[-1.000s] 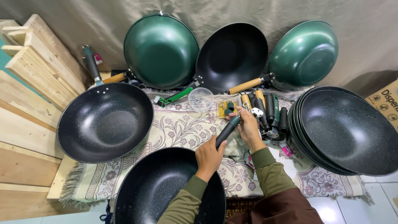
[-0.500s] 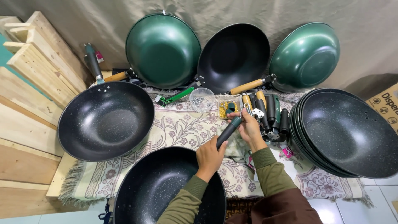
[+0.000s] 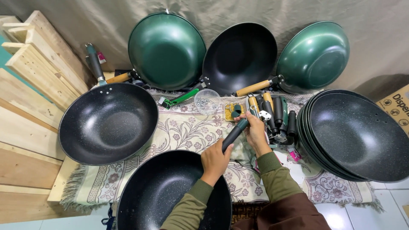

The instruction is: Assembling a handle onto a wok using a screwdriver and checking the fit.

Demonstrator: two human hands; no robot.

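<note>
A black speckled pan (image 3: 170,191) lies in front of me at the bottom middle. Its dark handle (image 3: 233,134) points up and to the right. My left hand (image 3: 215,159) grips the handle's lower end near the pan's rim. My right hand (image 3: 255,130) closes round the handle's far tip, beside a pile of loose handles (image 3: 277,113) with black and wooden grips. A small clear tub of screws (image 3: 207,101) and a small tray of yellowish parts (image 3: 232,110) sit just beyond my hands on the patterned cloth (image 3: 183,127).
A black pan with a dark handle (image 3: 108,123) rests at the left. A stack of handle-less black pans (image 3: 358,136) sits at the right. Three pans lean on the backdrop: green (image 3: 167,51), black (image 3: 239,57), green (image 3: 313,57). Wooden boards (image 3: 30,85) stand left, a cardboard box (image 3: 394,106) far right.
My hands have barely shifted; both stay on the handle at the pan's rim. The view has moved slightly.
</note>
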